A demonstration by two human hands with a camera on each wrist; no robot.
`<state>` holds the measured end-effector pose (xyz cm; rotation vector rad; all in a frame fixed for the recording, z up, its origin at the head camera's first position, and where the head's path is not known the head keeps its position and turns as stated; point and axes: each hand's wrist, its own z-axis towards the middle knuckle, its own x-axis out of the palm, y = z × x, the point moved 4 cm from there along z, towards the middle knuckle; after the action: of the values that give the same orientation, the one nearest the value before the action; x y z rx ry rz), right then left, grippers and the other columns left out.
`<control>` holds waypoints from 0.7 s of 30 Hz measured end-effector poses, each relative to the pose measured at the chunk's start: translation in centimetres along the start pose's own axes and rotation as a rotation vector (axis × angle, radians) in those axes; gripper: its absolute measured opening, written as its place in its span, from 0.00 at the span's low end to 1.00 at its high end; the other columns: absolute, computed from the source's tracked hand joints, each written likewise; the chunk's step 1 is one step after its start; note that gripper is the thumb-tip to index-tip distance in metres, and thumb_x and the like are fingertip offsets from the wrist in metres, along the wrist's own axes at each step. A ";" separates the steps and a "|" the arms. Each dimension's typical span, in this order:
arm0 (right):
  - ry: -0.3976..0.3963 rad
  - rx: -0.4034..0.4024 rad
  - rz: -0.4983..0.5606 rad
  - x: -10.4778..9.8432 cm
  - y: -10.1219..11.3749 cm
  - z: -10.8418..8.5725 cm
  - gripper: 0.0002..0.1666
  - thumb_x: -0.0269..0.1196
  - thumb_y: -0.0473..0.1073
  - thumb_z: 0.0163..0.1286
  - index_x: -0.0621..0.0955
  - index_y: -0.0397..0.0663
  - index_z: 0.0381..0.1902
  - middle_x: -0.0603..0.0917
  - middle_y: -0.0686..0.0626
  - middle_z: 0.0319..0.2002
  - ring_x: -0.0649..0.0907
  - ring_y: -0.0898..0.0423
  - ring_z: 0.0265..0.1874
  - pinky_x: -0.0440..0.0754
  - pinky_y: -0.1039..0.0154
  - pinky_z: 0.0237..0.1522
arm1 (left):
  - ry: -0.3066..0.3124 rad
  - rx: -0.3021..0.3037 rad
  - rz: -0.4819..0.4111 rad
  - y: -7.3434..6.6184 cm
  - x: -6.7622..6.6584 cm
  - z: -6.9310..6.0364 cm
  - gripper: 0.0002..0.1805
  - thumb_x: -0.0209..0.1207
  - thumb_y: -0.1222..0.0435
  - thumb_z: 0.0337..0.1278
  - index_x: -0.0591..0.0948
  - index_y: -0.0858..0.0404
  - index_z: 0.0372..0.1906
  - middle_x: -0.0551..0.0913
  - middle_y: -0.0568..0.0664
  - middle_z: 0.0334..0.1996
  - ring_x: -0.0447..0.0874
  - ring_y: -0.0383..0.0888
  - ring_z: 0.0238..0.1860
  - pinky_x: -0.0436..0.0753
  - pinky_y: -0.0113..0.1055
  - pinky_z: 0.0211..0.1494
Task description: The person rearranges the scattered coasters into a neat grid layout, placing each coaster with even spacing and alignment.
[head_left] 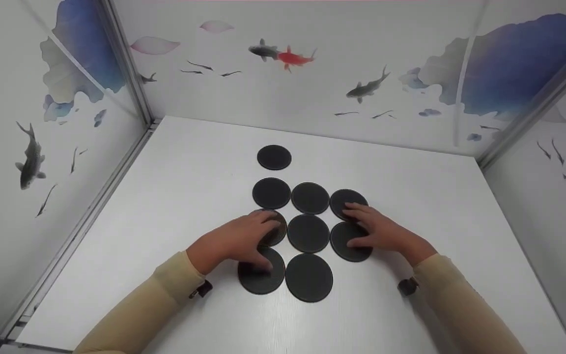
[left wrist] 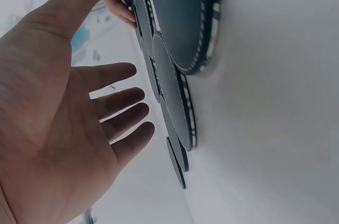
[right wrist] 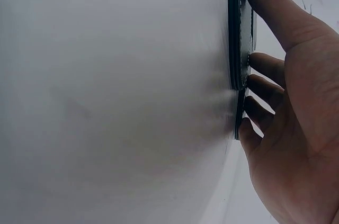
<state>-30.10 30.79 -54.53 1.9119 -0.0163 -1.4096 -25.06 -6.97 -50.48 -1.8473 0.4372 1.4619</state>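
Note:
Several round black coasters with stitched rims lie flat on the white table, most set edge to edge. My left hand [head_left: 238, 237] is over two at the left: its fingers are above a coaster [head_left: 274, 239], its thumb above the lower-left coaster [head_left: 258, 282]. In the left wrist view its fingers are extended and spread; whether the thumb touches is unclear. On the right, my right hand [head_left: 383, 231] rests its fingers on the upper-right coaster [head_left: 343, 195] and its thumb on the coaster below [head_left: 344, 250]. Both hands hold nothing in their grasp.
Between the hands lie a middle coaster [head_left: 308, 233] and, below it, another coaster [head_left: 309, 278]. A single coaster [head_left: 274, 157] sits apart at the back. White walls [head_left: 322, 98] with painted fish enclose the table [head_left: 189, 172] at the back and sides.

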 end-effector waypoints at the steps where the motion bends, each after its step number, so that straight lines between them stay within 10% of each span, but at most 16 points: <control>1: -0.001 -0.002 0.000 0.0 0.0 0.0 0.55 0.80 0.62 0.68 0.71 0.51 0.85 0.59 0.46 0.88 0.56 0.38 0.87 0.60 0.34 0.83 | 0.011 -0.019 -0.010 0.1 0.0 -0.2 0.58 0.81 0.38 0.52 0.72 0.63 0.81 0.65 0.57 0.83 0.63 0.55 0.84 0.72 0.50 0.81; 21: 0.021 0.016 -0.036 -0.4 0.4 0.1 0.55 0.79 0.64 0.69 0.71 0.49 0.85 0.61 0.47 0.87 0.58 0.39 0.87 0.62 0.36 0.82 | 0.063 -0.089 0.001 1.1 1.8 -0.7 0.60 0.80 0.37 0.53 0.69 0.63 0.84 0.63 0.56 0.86 0.58 0.55 0.86 0.71 0.50 0.82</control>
<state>-30.17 30.55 -53.99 1.9485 0.0172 -1.4177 -24.76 -7.85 -52.47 -1.9682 0.4094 1.4476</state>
